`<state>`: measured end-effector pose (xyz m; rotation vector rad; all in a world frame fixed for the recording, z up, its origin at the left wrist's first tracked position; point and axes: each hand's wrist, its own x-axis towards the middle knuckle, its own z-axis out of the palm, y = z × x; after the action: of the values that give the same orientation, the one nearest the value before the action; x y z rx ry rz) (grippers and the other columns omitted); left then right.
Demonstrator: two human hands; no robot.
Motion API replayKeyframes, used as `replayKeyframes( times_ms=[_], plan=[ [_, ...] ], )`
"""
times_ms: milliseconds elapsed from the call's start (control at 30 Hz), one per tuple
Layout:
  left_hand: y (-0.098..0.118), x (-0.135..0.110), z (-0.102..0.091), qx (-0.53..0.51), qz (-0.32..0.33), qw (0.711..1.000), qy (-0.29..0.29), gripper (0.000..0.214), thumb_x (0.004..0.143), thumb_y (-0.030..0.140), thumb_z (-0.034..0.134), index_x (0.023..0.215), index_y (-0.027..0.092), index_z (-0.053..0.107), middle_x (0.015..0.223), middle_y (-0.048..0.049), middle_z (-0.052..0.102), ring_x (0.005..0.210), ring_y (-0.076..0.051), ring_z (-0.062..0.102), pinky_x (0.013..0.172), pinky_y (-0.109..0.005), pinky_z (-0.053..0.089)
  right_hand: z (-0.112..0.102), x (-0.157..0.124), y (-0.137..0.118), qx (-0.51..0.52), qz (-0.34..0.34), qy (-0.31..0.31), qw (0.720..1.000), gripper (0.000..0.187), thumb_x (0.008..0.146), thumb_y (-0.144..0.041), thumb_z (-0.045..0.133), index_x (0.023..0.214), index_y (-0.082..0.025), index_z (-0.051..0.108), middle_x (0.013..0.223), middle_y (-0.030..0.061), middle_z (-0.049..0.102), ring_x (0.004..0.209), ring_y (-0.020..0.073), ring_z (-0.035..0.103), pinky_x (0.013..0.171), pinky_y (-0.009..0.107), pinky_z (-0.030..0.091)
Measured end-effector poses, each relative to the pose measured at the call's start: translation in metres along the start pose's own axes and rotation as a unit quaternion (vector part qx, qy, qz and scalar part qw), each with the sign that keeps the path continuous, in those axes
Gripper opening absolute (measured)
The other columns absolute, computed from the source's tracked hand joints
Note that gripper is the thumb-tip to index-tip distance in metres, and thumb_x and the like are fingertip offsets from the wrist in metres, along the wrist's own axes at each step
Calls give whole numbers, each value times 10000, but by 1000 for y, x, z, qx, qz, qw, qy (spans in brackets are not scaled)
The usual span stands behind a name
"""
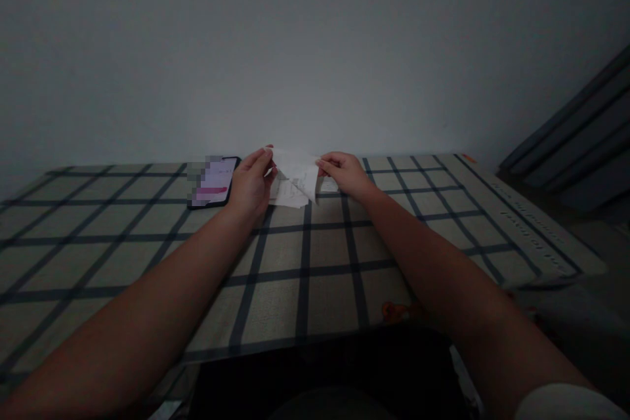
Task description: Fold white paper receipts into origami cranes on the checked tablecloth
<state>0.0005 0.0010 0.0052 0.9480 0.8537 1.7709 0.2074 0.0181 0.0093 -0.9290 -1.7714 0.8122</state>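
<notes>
A white sheet of paper (296, 178) is held up off the checked tablecloth (305, 262) between both hands, near the far side of the table. My left hand (252, 182) pinches its left edge with thumb and fingers closed. My right hand (345, 174) pinches its right edge, fingers curled. The paper is partly folded and its lower part hangs over a second pale piece lying on the cloth.
A phone (215, 182) with a lit screen lies on the cloth just left of my left hand. A plain wall (315, 46) stands right behind the table. Dark slanted boards (575, 138) lean at the right. The table's right edge (536, 223) carries printed letters.
</notes>
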Motion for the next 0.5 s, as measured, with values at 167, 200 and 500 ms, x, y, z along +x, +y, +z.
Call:
replayKeyframes(
  times_ms=[167,200,500],
  plan=[
    [0,1,-1,-12,-1,1000,2,234,678,345,800,864,219,736,846,-13,652,769,-107,591,666,-205,477,-1,-1,-2,-3,-4,-7,1000,237,868,-397,610,772,-185,655,757,28,666,718,141,584,701,285,433],
    [0,2,-2,-13,-1,1000,6,217,682,338,789,855,219,734,826,-8,641,756,-104,584,654,-201,469,-1,-1,-3,-5,-3,-9,1000,235,867,-392,610,771,-183,655,754,27,664,714,140,580,700,284,432],
    [3,7,0,-2,-2,1000,22,140,732,328,702,773,195,688,732,8,589,686,-100,544,610,-199,425,-1,-2,-2,-17,-10,-11,1000,268,867,-419,601,743,-185,646,746,24,661,718,142,578,710,286,438]
  ],
)
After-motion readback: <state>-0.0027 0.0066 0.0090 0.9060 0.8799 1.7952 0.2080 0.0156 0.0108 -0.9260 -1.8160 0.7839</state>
